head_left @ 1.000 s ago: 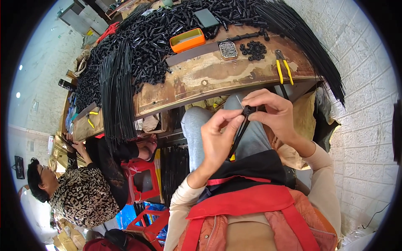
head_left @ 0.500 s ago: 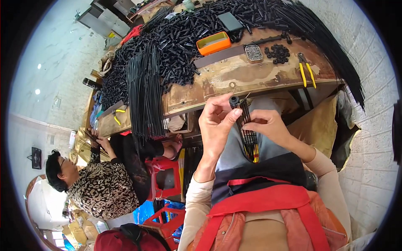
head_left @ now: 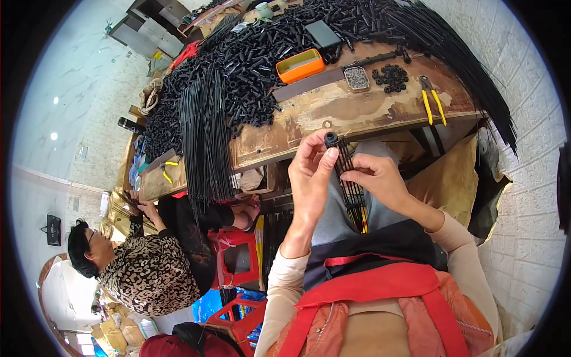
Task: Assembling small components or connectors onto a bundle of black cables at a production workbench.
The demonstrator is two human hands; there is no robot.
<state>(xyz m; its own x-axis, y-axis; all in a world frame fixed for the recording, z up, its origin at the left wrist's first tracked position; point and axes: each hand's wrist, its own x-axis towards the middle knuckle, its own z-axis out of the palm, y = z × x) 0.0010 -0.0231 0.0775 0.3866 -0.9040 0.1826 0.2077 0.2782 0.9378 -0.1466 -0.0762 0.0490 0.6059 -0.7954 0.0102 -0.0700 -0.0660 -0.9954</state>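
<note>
My left hand (head_left: 309, 181) is closed around the upper end of what looks like an umbrella frame, its thumb pressed near the round black hub (head_left: 331, 139). From the hub, a bundle of thin black ribs (head_left: 353, 193) slopes down towards my lap, with yellow and red showing at the lower end (head_left: 364, 223). On the right side of the bundle, my right hand (head_left: 376, 178) pinches at the ribs with thumb and fingers. Whether a single rib or a small part is between those fingertips is hidden.
A wooden table (head_left: 315, 113) carries a heap of black tubular parts (head_left: 250, 65), long black rods (head_left: 205, 137), an orange box (head_left: 300, 66), a tray of small metal pieces (head_left: 357, 78), black rings (head_left: 391, 77) and yellow-handled pliers (head_left: 433, 101). A co-worker (head_left: 148, 268) sits at left near red stools (head_left: 235, 256).
The view has shifted slightly. Both hands stay on the frame, with only small movements; the thin brownish tip beside the hub no longer stands out.
</note>
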